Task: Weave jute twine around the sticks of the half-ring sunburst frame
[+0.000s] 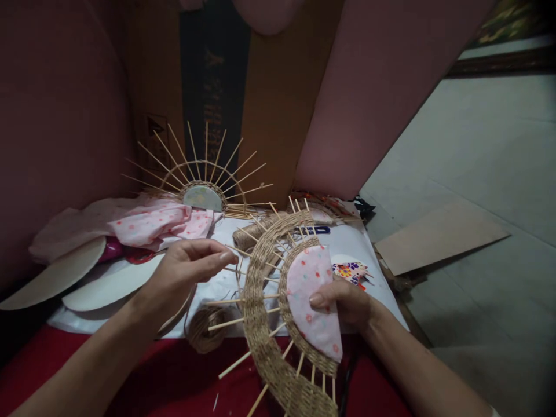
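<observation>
1. Gripping half-disc with right hand: thumb pressed on the pink fabric face, fingers tucked beneath. Held tilted, low centre of view, over red cloth.
2. Pinching with left hand: fingertips closed on what looks like twine, just left of the sticks. Too dim to be sure of the strand.
3. Judging done so far: 2 woven bands, a narrow 1 hugging the half-disc and a broad 1 farther out along the sticks.
4. Judging left over: bare sticks in the gap between bands, bare tips poking beyond the broad band. Looks mid-way, not finished.
5. Noting nearby: twine ball just beside the broad band. Second frame upright at back, with 1 narrow band only and long bare sticks. Pink cloth heaped left of it, white discs at far left, cardboard flat on the floor at right.
</observation>
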Available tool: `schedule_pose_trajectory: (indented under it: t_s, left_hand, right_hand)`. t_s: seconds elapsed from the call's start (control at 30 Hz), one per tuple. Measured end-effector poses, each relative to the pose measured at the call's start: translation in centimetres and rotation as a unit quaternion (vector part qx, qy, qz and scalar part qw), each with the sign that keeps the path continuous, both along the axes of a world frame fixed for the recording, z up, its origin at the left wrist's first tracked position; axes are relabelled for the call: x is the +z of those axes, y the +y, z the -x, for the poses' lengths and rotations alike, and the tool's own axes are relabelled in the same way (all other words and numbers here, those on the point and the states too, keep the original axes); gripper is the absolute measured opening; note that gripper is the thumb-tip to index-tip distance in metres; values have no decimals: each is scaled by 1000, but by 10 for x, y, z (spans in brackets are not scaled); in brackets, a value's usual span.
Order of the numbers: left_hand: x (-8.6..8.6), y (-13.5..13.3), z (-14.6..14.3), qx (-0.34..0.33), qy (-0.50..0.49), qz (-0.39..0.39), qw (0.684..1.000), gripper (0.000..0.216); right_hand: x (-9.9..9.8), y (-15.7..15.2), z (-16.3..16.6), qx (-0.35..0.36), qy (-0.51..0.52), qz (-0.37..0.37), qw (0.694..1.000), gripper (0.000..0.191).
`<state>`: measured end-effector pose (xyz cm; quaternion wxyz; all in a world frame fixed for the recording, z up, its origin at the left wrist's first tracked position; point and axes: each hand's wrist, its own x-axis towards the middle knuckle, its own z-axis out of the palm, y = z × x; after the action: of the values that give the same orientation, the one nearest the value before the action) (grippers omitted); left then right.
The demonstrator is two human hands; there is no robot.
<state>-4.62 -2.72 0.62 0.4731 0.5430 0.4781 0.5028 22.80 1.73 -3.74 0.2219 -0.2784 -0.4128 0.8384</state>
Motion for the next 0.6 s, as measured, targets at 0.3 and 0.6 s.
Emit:
schedule_pose_trajectory:
  t_s: [0.3,0.6]
  left_hand:
    - [-2,-3,6,-3,373,-318,872,6]
    - [-5,1,1,14,436,-344,831,12]
  right_hand:
    - [8,-4,7,18,-36,35,999,12]
    - [9,-4,7,53,-37,36,997,14]
